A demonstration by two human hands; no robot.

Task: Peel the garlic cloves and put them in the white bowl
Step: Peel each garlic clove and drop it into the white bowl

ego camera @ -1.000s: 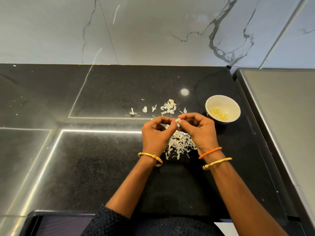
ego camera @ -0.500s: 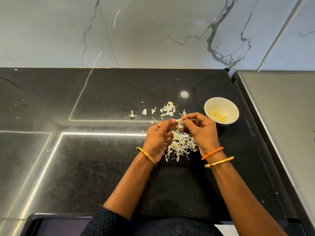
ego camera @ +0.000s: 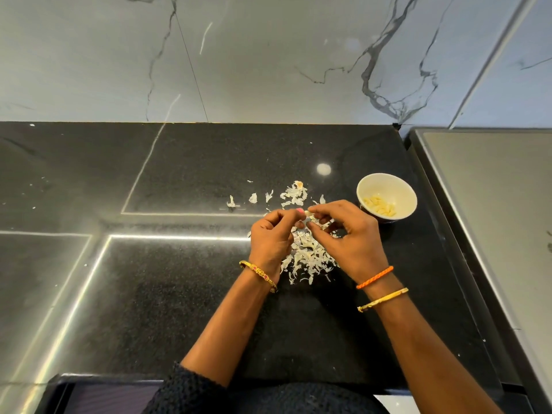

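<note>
A small pale garlic clove (ego camera: 307, 216) is pinched between the fingertips of both hands above the black counter. My left hand (ego camera: 273, 239) holds its left end with thumb and forefinger. My right hand (ego camera: 349, 237) pinches its right end, fingers curled. Below and between the hands lies a heap of white garlic skins (ego camera: 307, 258). The white bowl (ego camera: 400, 186) stands just right of my right hand, with several peeled cloves (ego camera: 380, 206) inside.
More loose skins (ego camera: 294, 194) are scattered on the black counter (ego camera: 179, 294) beyond the hands. A marble wall rises at the back. A grey steel surface (ego camera: 493, 204) borders the counter on the right, close to the bowl.
Both hands stay together on the clove with small finger shifts; the left hand turned so its palm shows, then turned back. The view has tilted slightly.
</note>
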